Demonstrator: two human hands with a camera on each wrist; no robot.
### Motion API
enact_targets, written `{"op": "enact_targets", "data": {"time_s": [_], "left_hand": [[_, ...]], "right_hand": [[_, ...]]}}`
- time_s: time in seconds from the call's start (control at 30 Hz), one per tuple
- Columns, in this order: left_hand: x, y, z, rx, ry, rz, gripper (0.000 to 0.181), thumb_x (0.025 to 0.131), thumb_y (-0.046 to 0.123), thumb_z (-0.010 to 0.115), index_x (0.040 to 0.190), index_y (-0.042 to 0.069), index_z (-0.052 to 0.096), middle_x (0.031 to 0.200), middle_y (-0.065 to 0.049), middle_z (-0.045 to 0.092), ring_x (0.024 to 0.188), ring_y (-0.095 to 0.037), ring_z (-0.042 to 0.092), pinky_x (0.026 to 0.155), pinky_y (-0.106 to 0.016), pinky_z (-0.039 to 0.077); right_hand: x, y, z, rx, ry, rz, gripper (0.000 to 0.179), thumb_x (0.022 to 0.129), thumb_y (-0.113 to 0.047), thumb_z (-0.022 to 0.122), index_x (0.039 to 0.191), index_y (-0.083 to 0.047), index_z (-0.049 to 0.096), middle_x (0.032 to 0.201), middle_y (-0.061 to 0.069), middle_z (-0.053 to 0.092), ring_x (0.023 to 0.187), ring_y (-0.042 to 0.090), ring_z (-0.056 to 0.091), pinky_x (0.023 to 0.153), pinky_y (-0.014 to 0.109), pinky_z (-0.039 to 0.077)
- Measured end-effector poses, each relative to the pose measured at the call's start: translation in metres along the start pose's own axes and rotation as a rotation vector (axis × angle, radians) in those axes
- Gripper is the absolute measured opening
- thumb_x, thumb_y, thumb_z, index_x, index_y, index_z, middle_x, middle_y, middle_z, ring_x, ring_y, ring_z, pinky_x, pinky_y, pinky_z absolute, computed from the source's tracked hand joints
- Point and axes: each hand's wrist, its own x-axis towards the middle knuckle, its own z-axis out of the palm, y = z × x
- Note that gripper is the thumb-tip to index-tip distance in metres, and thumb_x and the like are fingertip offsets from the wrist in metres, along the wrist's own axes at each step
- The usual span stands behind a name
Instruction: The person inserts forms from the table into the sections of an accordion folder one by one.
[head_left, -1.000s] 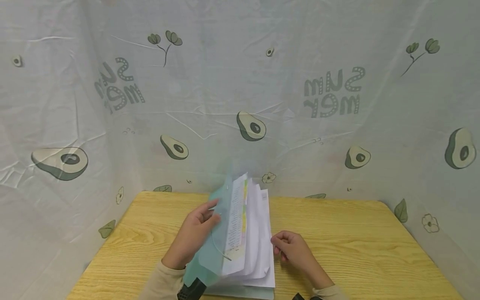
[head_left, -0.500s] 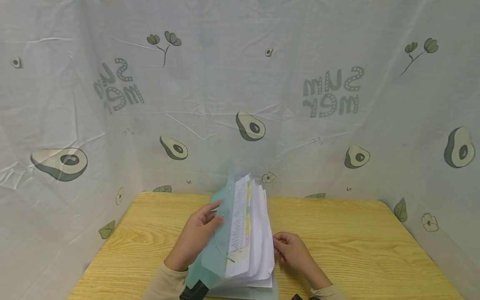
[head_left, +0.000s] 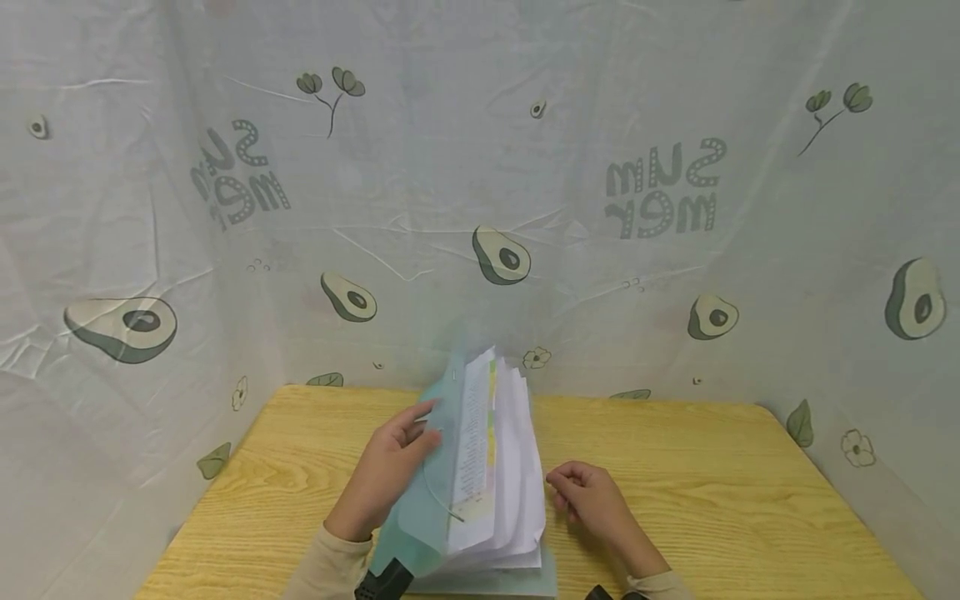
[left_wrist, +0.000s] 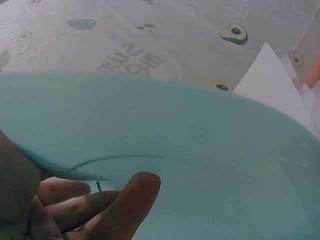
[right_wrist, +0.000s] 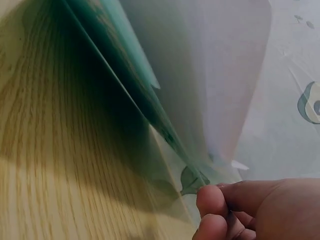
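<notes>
A translucent teal plastic folder (head_left: 427, 508) stands part open on the table, its front cover tilted up. Inside is a fanned stack of white papers (head_left: 517, 475); the front sheet is printed, with coloured bands. A thin cord (head_left: 438, 492) hangs across the cover. My left hand (head_left: 390, 467) holds the cover from the left, and the left wrist view has the thumb (left_wrist: 132, 205) lying against the plastic. Just right of the papers is my right hand (head_left: 592, 500). In the right wrist view its thumb and fingertips (right_wrist: 210, 200) pinch a thin clear edge of the folder.
The wooden table (head_left: 712, 475) extends on both sides of the folder. A pale curtain (head_left: 600, 317) printed with avocados hangs behind it and down both sides. Dark camera mounts (head_left: 384, 579) sit at the wrists.
The rearmost sheet at the right, seen a second ago, no longer shows apart from the stack, and more clear plastic shows there. The cover swayed slightly right, then back. Both hands stay nearly in place.
</notes>
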Motion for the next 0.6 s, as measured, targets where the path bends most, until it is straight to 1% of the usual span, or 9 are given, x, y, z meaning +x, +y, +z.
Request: {"op": "enact_targets", "data": {"time_s": [0.1, 0.17, 0.23, 0.33, 0.4, 0.47, 0.6], "left_hand": [[0.002, -0.003, 0.0, -0.005, 0.012, -0.021, 0.052, 0.105, 0.012, 0.06, 0.155, 0.008, 0.045, 0.136, -0.023, 0.063, 0.113, -0.031, 0.067, 0.088, -0.04, 0.058], [0.003, -0.005, 0.001, 0.004, 0.024, -0.045, 0.052, 0.104, 0.012, 0.061, 0.155, 0.009, 0.046, 0.135, -0.02, 0.064, 0.108, -0.027, 0.067, 0.078, -0.033, 0.058], [0.004, -0.007, 0.003, 0.005, 0.034, -0.075, 0.052, 0.104, 0.012, 0.062, 0.154, 0.011, 0.047, 0.135, -0.017, 0.065, 0.104, -0.024, 0.067, 0.072, -0.031, 0.055], [0.005, -0.009, 0.006, 0.003, 0.025, -0.11, 0.052, 0.103, 0.014, 0.062, 0.154, 0.011, 0.047, 0.137, -0.018, 0.063, 0.098, -0.022, 0.066, 0.063, -0.03, 0.052], [0.006, -0.011, 0.01, -0.001, 0.015, -0.126, 0.052, 0.104, 0.014, 0.061, 0.153, 0.011, 0.047, 0.139, -0.019, 0.06, 0.1, -0.024, 0.067, 0.068, -0.037, 0.056], [0.007, -0.014, 0.013, 0.009, 0.007, -0.135, 0.052, 0.104, 0.015, 0.061, 0.153, 0.011, 0.047, 0.142, -0.02, 0.057, 0.102, -0.025, 0.066, 0.068, -0.039, 0.057], [0.009, -0.019, 0.019, 0.028, -0.008, -0.136, 0.052, 0.103, 0.016, 0.061, 0.153, 0.011, 0.046, 0.144, -0.02, 0.054, 0.106, -0.028, 0.065, 0.066, -0.04, 0.057]], "right_hand": [[0.0, 0.001, -0.003, 0.015, 0.025, 0.009, 0.023, 0.103, -0.016, 0.063, 0.102, 0.006, 0.07, 0.072, 0.008, 0.064, 0.054, 0.009, 0.049, 0.05, 0.02, 0.044], [0.0, 0.0, -0.005, 0.015, 0.047, 0.016, 0.022, 0.104, -0.014, 0.062, 0.103, 0.007, 0.07, 0.072, 0.008, 0.064, 0.054, 0.009, 0.049, 0.049, 0.021, 0.043], [0.0, 0.0, -0.008, -0.001, 0.073, 0.018, 0.022, 0.104, -0.014, 0.061, 0.103, 0.006, 0.07, 0.071, 0.009, 0.064, 0.054, 0.01, 0.049, 0.049, 0.021, 0.043], [0.0, 0.0, -0.012, -0.024, 0.099, 0.016, 0.022, 0.104, -0.013, 0.061, 0.103, 0.005, 0.071, 0.071, 0.009, 0.064, 0.054, 0.011, 0.05, 0.049, 0.022, 0.043], [0.0, 0.001, -0.015, -0.03, 0.11, 0.017, 0.022, 0.105, -0.013, 0.06, 0.104, 0.005, 0.071, 0.071, 0.009, 0.064, 0.055, 0.011, 0.05, 0.05, 0.022, 0.044], [0.0, 0.001, -0.016, -0.029, 0.111, 0.02, 0.022, 0.105, -0.013, 0.059, 0.104, 0.005, 0.071, 0.071, 0.009, 0.064, 0.055, 0.011, 0.05, 0.051, 0.022, 0.044], [0.0, 0.001, -0.018, -0.029, 0.111, 0.02, 0.021, 0.105, -0.013, 0.059, 0.105, 0.006, 0.07, 0.072, 0.008, 0.064, 0.057, 0.011, 0.05, 0.051, 0.022, 0.044]]}}
